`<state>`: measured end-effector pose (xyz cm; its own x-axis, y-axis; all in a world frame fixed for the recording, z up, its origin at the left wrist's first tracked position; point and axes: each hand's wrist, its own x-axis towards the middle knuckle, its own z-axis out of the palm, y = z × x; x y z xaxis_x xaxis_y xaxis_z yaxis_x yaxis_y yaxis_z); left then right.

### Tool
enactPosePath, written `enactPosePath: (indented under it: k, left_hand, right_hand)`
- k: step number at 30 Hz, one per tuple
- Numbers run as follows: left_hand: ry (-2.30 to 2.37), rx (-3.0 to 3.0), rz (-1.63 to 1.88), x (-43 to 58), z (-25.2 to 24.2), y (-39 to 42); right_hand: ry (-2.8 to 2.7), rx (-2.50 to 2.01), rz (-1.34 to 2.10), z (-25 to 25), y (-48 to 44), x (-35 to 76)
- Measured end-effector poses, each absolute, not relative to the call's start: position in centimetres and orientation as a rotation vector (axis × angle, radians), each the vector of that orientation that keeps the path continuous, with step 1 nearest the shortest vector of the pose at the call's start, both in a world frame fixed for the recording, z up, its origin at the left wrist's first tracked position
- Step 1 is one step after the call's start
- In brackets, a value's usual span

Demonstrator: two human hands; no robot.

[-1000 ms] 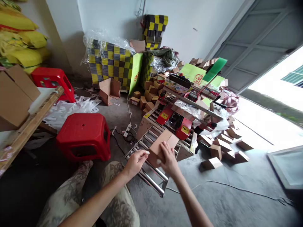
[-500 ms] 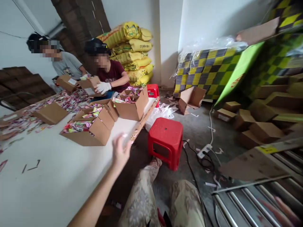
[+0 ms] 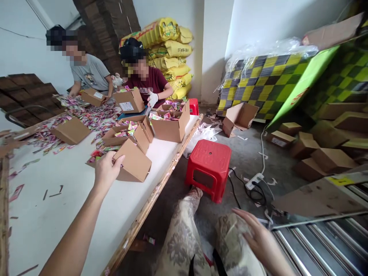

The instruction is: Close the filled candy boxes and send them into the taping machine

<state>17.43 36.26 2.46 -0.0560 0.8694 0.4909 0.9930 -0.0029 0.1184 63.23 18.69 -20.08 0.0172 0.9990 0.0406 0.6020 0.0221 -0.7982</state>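
My left hand is at the nearest cardboard box on the white table, its thumb and fingers closed over the box's edge. The box looks tilted, and small colourful packets show at its left side, partly behind my hand. My right hand is over my right knee, fingers stretched out, holding nothing. Just beyond the near box stand another cardboard box filled with packets and a taller filled box at the table edge.
Two people sit across the white table, handling boxes by a heap of packets. A red stool stands ahead of my legs. A power strip with cables lies on the floor; a roller conveyor is at right.
My left hand has moved left from the table edge onto the near box, which is now tilted. My right hand has come in from the lower right. The view has shifted slightly.
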Motion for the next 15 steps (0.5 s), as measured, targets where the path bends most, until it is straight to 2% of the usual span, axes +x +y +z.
enactPosePath:
  k: [5,8,12,15]
  left_hand:
    - [-1.647,-2.304,-0.672,25.7,2.6,27.4]
    - [-1.347,-2.411,-0.885,28.0,1.8,24.3]
    - [-1.069,-2.131,-1.340,23.4,1.5,23.8]
    - [-1.384,-1.788,-1.693,18.5,1.2,25.7]
  right_hand:
    - [-1.613,-1.134,0.928,-9.7,23.1,47.6]
    - [-1.548,-0.894,0.934,-4.7,23.9,42.3]
    - [-1.534,-0.941,0.875,-2.8,24.3,39.8]
    - [-1.520,-0.928,0.848,-3.6,24.2,39.8]
